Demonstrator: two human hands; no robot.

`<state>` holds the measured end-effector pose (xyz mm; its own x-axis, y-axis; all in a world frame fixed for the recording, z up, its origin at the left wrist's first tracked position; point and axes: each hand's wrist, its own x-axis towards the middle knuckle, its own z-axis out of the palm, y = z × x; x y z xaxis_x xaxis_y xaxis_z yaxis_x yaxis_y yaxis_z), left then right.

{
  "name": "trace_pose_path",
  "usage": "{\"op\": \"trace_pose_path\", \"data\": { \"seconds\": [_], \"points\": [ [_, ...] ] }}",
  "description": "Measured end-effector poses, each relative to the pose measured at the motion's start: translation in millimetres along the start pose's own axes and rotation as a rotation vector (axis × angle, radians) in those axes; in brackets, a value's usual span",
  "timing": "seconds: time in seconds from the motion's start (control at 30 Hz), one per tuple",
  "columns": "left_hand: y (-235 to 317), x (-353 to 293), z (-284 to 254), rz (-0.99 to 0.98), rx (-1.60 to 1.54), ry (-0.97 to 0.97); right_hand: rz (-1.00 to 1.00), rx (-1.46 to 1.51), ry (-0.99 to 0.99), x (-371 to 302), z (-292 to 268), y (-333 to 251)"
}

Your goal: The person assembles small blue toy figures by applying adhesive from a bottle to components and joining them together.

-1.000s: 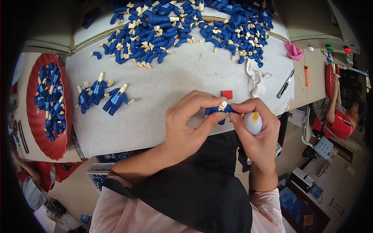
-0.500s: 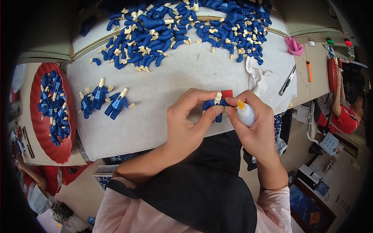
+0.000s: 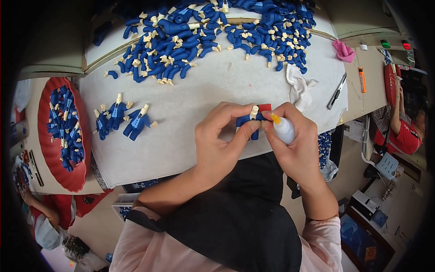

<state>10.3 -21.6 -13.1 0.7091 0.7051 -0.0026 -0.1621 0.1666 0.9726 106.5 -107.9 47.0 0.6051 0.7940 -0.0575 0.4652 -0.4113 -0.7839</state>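
Near the table's front edge, my left hand (image 3: pixel 216 143) is closed on a small headless doll figure (image 3: pixel 244 119) in a blue suit, its cream neck pointing away from me. My right hand (image 3: pixel 299 152) grips a white squeeze bottle (image 3: pixel 284 132) with a yellow-orange tip. The thumb and forefinger of that hand also pinch the figure's right-side arm, and the fingers hide part of it. A flat red piece (image 3: pixel 265 107) lies just behind the figure. To the left, several similar blue figures (image 3: pixel 136 122) with arms lie together on the white table covering (image 3: pixel 181 149).
A big pile of blue arms (image 3: pixel 167 56) with cream hands covers the far side. At left stands a red scalloped tray (image 3: pixel 45 131) of parts. A white cloth (image 3: pixel 299 90), a cutter knife (image 3: pixel 336 92), an orange tube (image 3: pixel 361 80) and a pink cloth (image 3: pixel 344 51) lie at right. Co-workers sit both sides.
The squeeze bottle has tilted and shifted slightly left, its tip nearer the figure. Both hands keep nearly the same hold. The whole view has shifted a little.
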Motion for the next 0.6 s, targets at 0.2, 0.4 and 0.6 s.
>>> {"op": "trace_pose_path", "data": {
  "seconds": [0.2,0.4,0.6],
  "points": [
    [-1.7,-0.9,-0.5,0.022,-0.001,0.011,-0.016,-0.021,0.018,0.2,2.1,0.6],
    [-2.2,-0.7,-1.3,0.020,0.030,0.017,-0.027,-0.026,0.031,0.3,4.7,1.8],
    [1.0,2.1,-3.2,0.053,0.041,-0.024,-0.023,0.001,0.051,0.1,3.4,0.8]
  ]
}}
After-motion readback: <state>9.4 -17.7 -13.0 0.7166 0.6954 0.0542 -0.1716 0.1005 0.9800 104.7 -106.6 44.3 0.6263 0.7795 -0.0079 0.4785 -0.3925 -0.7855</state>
